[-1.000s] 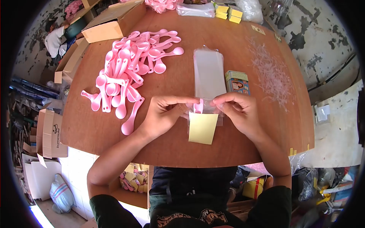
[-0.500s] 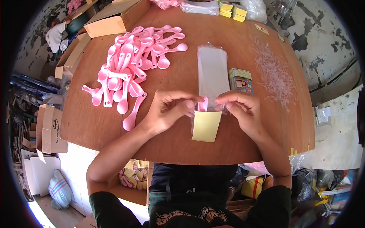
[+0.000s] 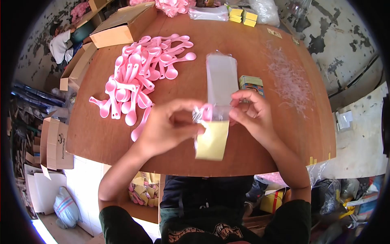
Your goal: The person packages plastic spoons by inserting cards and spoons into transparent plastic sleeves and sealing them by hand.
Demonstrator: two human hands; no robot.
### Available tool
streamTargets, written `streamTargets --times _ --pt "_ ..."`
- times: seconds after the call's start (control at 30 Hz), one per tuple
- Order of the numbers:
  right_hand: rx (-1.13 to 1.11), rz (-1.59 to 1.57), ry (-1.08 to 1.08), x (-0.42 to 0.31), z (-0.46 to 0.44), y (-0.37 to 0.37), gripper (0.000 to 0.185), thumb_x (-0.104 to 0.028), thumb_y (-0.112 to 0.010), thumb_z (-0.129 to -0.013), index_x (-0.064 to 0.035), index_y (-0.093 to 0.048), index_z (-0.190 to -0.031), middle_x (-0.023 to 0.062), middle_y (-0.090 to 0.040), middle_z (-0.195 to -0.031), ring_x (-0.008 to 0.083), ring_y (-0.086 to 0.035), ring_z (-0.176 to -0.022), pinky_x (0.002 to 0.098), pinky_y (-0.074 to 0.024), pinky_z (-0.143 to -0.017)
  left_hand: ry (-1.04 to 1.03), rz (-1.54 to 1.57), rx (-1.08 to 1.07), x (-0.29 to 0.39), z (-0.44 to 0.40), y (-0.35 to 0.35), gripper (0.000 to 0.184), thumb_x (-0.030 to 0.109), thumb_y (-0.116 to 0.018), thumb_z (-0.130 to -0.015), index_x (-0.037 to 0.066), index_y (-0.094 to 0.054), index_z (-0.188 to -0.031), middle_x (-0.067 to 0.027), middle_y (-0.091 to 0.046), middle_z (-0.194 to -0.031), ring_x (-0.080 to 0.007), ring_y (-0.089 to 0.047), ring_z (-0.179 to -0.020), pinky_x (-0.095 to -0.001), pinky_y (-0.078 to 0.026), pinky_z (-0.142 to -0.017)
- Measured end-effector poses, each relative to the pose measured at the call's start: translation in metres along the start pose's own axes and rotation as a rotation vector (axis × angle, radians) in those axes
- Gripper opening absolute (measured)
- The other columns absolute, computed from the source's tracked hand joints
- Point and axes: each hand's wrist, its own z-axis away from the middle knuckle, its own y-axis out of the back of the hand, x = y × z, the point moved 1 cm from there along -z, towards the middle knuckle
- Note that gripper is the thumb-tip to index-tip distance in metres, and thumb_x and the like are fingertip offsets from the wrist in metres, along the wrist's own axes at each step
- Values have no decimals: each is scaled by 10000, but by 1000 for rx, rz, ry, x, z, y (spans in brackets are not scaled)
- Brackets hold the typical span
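A clear plastic bag [image 3: 221, 112] hangs between my hands above the near part of the table, with a pale yellow card [image 3: 213, 140] in its lower part. The pink handle end of a spoon [image 3: 207, 112] shows at the top of the bag; the rest is hidden behind the card. My left hand [image 3: 170, 124], slightly blurred, grips the bag's left side between thumb and fingers. At the upper right corner, my right hand [image 3: 252, 112] pinches the plastic. Just beyond lies a stack of clear bags [image 3: 221, 75], with a small stack of printed cards [image 3: 251, 84] beside it.
Many pink measuring spoons [image 3: 140, 65] lie heaped at the left. Thin plastic strips [image 3: 286, 77] are scattered at the right. Yellow card stacks [image 3: 243, 16] and a cardboard box [image 3: 122, 26] stand at the back. Below the table, a box [image 3: 144, 211] holds packed pieces. Another person [image 3: 61, 44] sits far left.
The bag with the card has come nearer and slightly left. My left hand has shifted down along its left side, and the spoon's end now sits lower, inside the bag's top.
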Motion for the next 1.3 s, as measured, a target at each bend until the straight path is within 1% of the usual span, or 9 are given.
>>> streamTargets --times 0.1,0.23,0.3,0.43,0.7,0.77,1.0,1.07,1.3 --pt "138 68 -55 -1 -4 16 196 -41 -665 -889 16 -580 -1056 40 -578 -938 92 -625 -735 241 -528 -629 13 -225 -174 23 59 4 406 -52 -719 -804 36 -647 -1194 -76 -702 -1033 -105 -669 -845 -239 -555 -694" --pt "259 288 -15 8 -10 23 138 -112 -632 -928 -4 -623 -1015 -7 -622 -781 40 -539 -634 208 -425 -562 21 -533 -544 2 129 15 433 -14 -751 -728 61 -666 -1146 -120 -690 -1088 -258 -698 -916 -349 -574 -739" --pt "245 471 215 12 -13 20 98 -102 -640 -911 -26 -650 -971 -2 -627 -767 48 -527 -593 202 -404 -539 318 -1010 -510 -7 161 19 477 41 -749 -734 79 -631 -1195 -126 -671 -1114 -278 -678 -974 -347 -559 -796" --pt "194 832 195 -3 -15 13 64 -81 -670 -856 -45 -673 -910 30 -648 -784 110 -573 -575 239 -435 -535 242 -1188 -403 -27 191 22 433 134 -725 -798 80 -613 -1212 -124 -664 -1108 -288 -665 -993 -359 -551 -804" --pt "123 1206 219 11 -14 6 117 -202 -696 -809 -90 -713 -781 54 -634 -756 250 -630 -642 372 -486 -575 -167 1011 -777 -11 105 -124 544 455 -372 -1021 -35 -584 -1125 -153 -621 -1084 -278 -612 -951 -376 -466 -854" --pt "104 1230 195 11 -17 5 122 -196 -690 -812 -85 -713 -768 57 -634 -757 259 -629 -651 379 -486 -584 72 1130 -945 24 89 -143 788 627 -305 -964 -75 -653 -1047 -225 -637 -1042 -346 -598 -969 -434 -454 -849" --pt "-99 1361 176 5 -32 13 149 -188 -681 -808 -59 -712 -741 76 -631 -754 293 -620 -667 412 -477 -619 -14 1280 -1136 49 73 -155 829 614 -176 -980 -60 -658 -990 -236 -621 -1032 -364 -588 -960 -460 -442 -844" --pt "-100 1363 168 3 -32 12 147 -189 -685 -803 -59 -717 -741 79 -631 -751 294 -618 -666 410 -476 -621 78 1373 -1087 38 78 -155 667 593 -295 -991 -21 -549 -1033 -102 -576 -958 -226 -564 -876 -341 -439 -838" --pt "-67 1331 186 -5 -23 9 129 -201 -696 -784 -88 -747 -747 61 -643 -765 294 -614 -650 401 -474 -607 255 1203 -1193 35 67 -132 700 635 -268 -974 -13 -531 -961 -68 -547 -891 -182 -547 -843 -317 -438 -816"
